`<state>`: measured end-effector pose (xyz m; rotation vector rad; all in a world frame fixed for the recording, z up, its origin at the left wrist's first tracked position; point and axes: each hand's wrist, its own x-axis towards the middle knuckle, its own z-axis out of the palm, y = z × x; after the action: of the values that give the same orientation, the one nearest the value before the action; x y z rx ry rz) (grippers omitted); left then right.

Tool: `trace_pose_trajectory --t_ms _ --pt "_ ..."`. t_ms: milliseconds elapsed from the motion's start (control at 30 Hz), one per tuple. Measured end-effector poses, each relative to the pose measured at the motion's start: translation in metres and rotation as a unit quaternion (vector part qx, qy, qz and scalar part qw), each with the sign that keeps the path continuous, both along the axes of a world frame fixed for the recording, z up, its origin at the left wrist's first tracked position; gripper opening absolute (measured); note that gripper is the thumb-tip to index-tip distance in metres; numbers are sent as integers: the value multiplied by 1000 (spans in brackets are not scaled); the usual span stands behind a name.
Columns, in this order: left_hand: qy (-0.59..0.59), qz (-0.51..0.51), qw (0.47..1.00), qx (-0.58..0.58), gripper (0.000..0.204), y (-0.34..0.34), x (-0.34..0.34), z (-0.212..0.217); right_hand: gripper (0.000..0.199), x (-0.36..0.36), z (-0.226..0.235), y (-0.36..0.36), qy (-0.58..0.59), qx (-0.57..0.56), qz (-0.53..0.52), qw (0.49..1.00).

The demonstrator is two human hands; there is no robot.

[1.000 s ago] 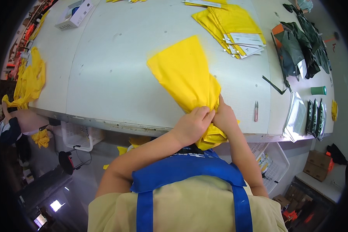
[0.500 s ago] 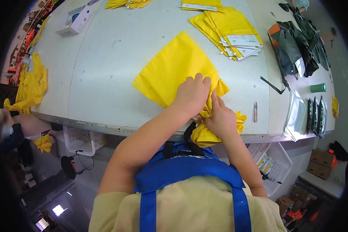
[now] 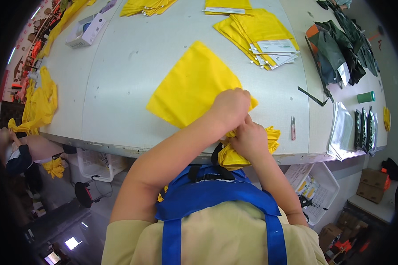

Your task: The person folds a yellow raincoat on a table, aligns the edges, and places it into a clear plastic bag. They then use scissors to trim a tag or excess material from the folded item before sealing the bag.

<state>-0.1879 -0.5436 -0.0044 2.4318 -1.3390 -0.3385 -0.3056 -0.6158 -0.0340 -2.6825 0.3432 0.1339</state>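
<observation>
My left hand (image 3: 230,106) presses the yellow fabric bag (image 3: 194,86) flat; my right hand (image 3: 250,139) grips its bunched end. Light, limp, probably slippery; best held at corners.

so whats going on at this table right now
A person in a blue apron stands at a white table working a yellow cloth. Most of it lies flat on the table, while the near end is bunched at the table's edge. The left hand presses on the cloth's near corner and the right hand grips the bunched part. A stack of folded yellow cloths with white cards sits further back, and small snips lie to the right.
</observation>
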Motion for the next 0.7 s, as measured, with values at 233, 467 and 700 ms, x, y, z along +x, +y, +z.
trace_pose_trajectory --t_ms 233,467,700 --pt "62 -176 963 -195 19 5 -37 -8 52 -11 -29 -38 24 72 -80 994" --pt "89 89 936 -330 70 81 -52 -82 57 -17 -20 -70 -102 589 -236 766" --pt "135 219 847 -464 46 54 -54 -69 64 -12 -24 -69 -121 632 -227 731"
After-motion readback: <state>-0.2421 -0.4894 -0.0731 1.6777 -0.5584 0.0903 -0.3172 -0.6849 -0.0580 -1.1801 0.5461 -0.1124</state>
